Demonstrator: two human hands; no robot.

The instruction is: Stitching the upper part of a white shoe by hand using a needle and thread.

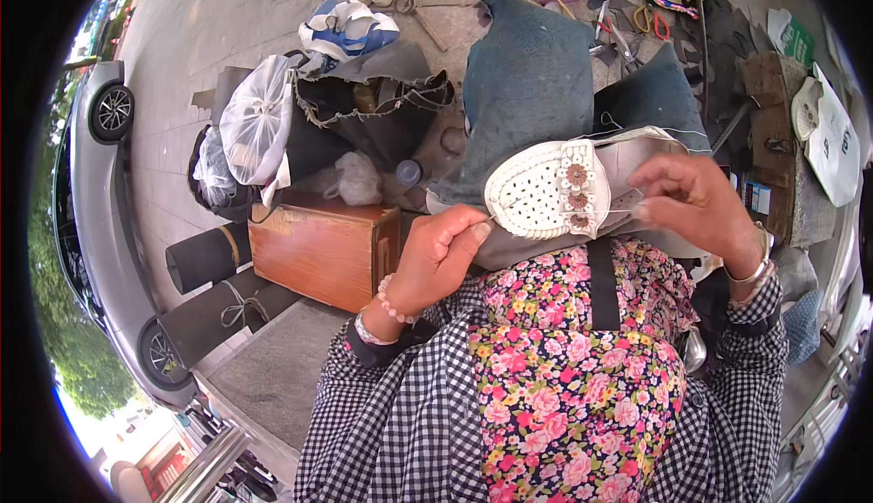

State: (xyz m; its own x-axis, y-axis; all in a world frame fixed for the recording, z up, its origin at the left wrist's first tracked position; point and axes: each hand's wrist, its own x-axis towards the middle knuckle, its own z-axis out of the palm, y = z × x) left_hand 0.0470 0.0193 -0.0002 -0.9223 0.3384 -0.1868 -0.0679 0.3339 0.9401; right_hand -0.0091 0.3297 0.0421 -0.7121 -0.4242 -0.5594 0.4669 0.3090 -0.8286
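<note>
A white perforated shoe (532, 196) lies across my lap, its rounded toe pointing left. Brown and white flower trims (576, 178) decorate its upper. At the toe's left edge, my left hand (436, 262) is closed in a pinch on a thin pale thread. My right hand (696, 201) pinches a white thread (611, 212) on the shoe's other side, drawn near the flower trim. Another thin thread curls above the shoe. Beneath it, a grey-blue cloth (527, 71) covers my knees. A floral apron (564, 385) lies below the shoe.
A brown wooden box (314, 253) stands at left beside dark rolls (205, 257). Beyond it are plastic bags (256, 121) and an open black bag (364, 107). Scissors and pliers (621, 44) lie at the far right. A silver car (114, 221) is parked at left.
</note>
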